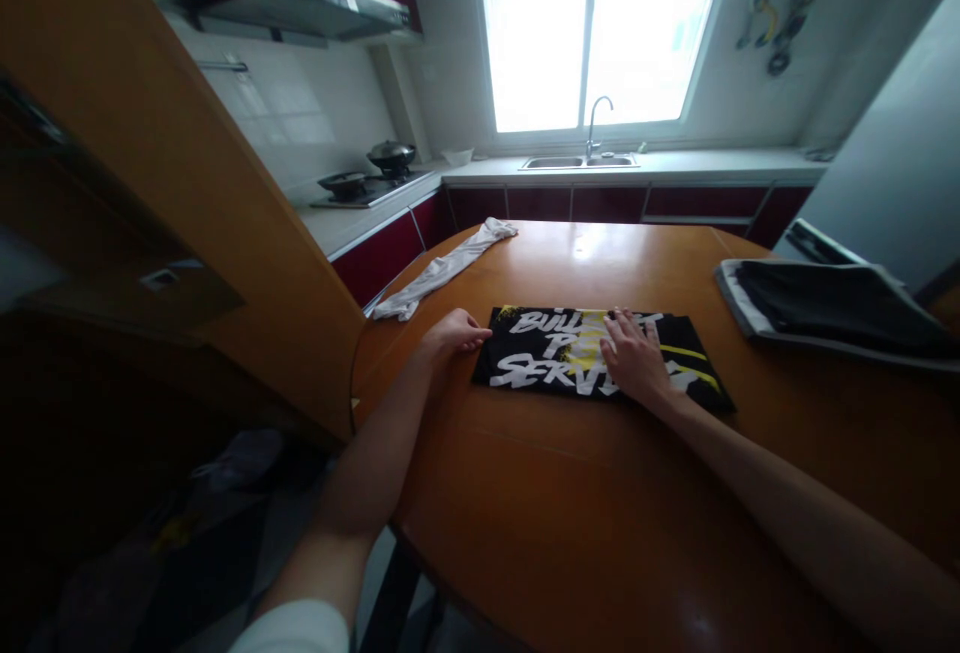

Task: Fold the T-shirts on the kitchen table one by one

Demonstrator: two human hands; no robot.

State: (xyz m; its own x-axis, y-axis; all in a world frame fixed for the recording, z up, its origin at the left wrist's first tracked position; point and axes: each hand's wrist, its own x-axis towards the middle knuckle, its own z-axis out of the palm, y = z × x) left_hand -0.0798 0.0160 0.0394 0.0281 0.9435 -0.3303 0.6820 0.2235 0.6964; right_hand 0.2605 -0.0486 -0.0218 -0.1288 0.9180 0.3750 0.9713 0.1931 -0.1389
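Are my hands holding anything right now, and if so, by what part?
Nothing is lifted. The left hand touches the left edge of the folded black printed T-shirt; the right hand lies flat on its middle, pressing it to the wooden table.

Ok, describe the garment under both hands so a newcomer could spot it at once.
On the round wooden table, near its middle, lies a folded black T-shirt with white and yellow lettering. The left hand touches its left edge, and the right hand lies flat on it. The neighbouring white garment is plain.

Home kitchen, sink (pixel 579 162), stove (pixel 365 191), range hood (pixel 300 3)
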